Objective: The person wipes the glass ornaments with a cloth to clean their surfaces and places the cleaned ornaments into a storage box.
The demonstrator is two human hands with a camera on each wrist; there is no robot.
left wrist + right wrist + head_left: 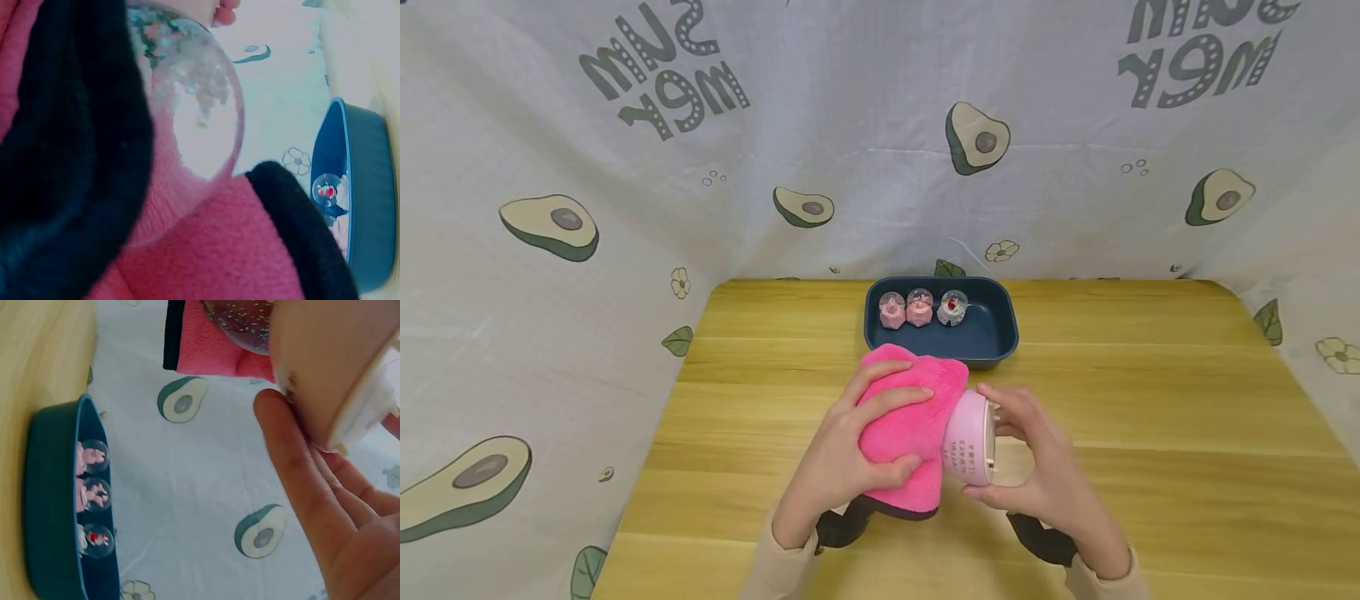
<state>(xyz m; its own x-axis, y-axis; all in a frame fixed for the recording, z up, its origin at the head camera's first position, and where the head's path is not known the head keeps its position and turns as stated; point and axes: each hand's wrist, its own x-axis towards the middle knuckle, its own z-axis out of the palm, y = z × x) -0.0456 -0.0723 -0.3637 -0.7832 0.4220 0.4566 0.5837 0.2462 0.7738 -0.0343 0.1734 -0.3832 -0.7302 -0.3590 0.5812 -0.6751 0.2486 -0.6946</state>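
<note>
A snow globe with a pink base and a clear glittery dome is held sideways above the table. My right hand grips the base by its rim, thumb below and fingers above; printed lettering shows on its side. My left hand holds a bright pink cloth with dark edging around the dome, fingers spread over the cloth. In the head view the cloth hides the dome; the left wrist view shows cloth on two sides of it.
Behind the hands stands a dark blue tray with three small snow globes: two pink ones and a white one with a red figure. The wooden table meets a hanging avocado-print cloth at the back.
</note>
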